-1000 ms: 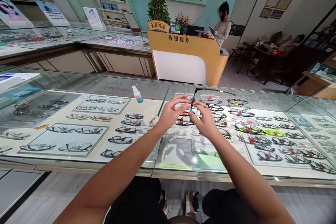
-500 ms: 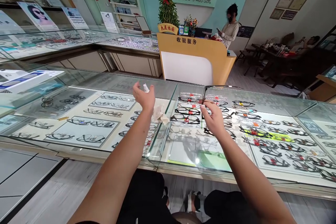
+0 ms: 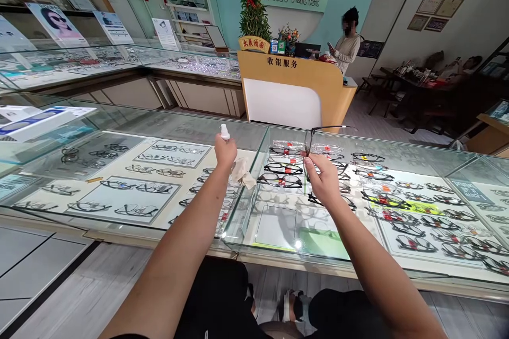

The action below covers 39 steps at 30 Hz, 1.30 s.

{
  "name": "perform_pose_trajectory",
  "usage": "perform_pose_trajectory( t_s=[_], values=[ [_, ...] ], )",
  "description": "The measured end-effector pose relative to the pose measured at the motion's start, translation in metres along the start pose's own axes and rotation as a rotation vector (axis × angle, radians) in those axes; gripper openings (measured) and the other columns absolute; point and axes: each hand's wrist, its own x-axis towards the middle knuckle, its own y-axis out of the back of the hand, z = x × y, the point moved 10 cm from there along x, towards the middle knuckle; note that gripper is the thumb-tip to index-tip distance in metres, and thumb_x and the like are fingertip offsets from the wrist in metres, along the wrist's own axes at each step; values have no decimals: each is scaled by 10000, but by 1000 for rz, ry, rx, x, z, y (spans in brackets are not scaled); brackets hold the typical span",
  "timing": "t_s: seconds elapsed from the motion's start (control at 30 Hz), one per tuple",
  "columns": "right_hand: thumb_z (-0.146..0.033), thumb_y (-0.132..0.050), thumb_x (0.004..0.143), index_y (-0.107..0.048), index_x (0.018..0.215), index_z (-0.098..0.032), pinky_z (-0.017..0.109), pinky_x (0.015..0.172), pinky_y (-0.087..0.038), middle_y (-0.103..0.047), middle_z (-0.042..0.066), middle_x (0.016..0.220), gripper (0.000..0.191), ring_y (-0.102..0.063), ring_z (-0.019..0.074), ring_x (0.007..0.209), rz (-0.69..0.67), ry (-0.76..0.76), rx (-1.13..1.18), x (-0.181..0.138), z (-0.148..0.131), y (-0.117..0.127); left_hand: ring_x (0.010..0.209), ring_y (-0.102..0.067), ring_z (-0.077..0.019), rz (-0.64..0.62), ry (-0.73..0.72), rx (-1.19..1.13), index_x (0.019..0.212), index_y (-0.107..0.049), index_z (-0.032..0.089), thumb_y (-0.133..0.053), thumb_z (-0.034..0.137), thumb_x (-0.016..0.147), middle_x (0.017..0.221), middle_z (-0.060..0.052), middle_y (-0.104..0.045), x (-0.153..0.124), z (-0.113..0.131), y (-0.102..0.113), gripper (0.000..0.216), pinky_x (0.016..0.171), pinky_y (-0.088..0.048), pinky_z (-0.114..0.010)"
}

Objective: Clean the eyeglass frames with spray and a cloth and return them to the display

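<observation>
Above the glass display counter (image 3: 191,123), my left hand (image 3: 226,149) is closed around a small white spray bottle (image 3: 225,131), whose top sticks up over the fingers. My right hand (image 3: 324,174) pinches a pair of dark-framed glasses (image 3: 308,140) near its lower edge. The glasses are held upright and seen edge-on, with a dark temple arm stretching out to the right. A crumpled beige cloth (image 3: 242,174) lies on the counter glass just right of my left wrist. Under the glass, beyond both hands, are rows of spectacle frames (image 3: 280,180).
A wooden cashier desk (image 3: 288,69) stands across the aisle, with a plant (image 3: 254,16) on it and a person (image 3: 348,45) behind it holding a phone. A white-and-blue box (image 3: 43,121) rests on the counter at left. Further showcases line the left wall.
My left fingers have closed around the bottle, which now stands upright and shows more clearly. The glasses in my right hand have turned and risen slightly, their temple arm shifting left.
</observation>
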Motion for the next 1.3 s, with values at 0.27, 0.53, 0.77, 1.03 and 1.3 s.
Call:
perform_pose_trajectory(
  t_s=[0.27, 0.53, 0.77, 1.03, 1.3],
  values=[
    [-392, -522, 1083, -809, 1209, -285, 446, 948, -544, -827, 80, 1185, 332, -744, 274, 1061, 60, -18, 26, 2, -3, 12, 641, -510, -150, -368, 58, -740, 835, -562, 228, -719, 506, 798, 733, -1, -508, -58, 84, -36, 322, 553, -443, -275],
    [-417, -564, 1064, -837, 1137, -308, 450, 978, -544, -838, 62, 1155, 302, -761, 280, 1083, 51, -67, 140, 2, 0, 10, 492, -379, -138, -1068, 181, -980, 564, -481, 216, -401, 949, 826, 522, 16, -328, -153, 144, -69, 782, 450, -344, -287],
    [-492, -527, 1073, -830, 1116, -270, 415, 928, -527, -813, 77, 1067, 379, -714, 260, 997, -99, -145, 258, 3, -7, -4, 463, -384, -132, -1080, 55, -838, 559, -518, 214, -502, 906, 798, 495, 12, -384, -167, 141, -83, 732, 463, -329, -297],
    [-558, -505, 1073, -822, 1104, -263, 387, 972, -486, -778, 68, 1082, 434, -680, 250, 1050, -254, -194, 410, -5, -14, -25, 532, -478, -136, -889, -175, -604, 623, -568, 196, -496, 785, 886, 560, -5, -507, -161, 140, -77, 649, 574, -375, -303],
    [-557, -472, 1086, -819, 1138, -268, 388, 1002, -492, -791, 58, 1096, 454, -669, 250, 1099, -311, -150, 409, -5, -23, -29, 526, -460, -145, -872, -141, -557, 615, -547, 210, -500, 772, 870, 557, -8, -508, -160, 136, -78, 619, 566, -368, -316]
  ],
)
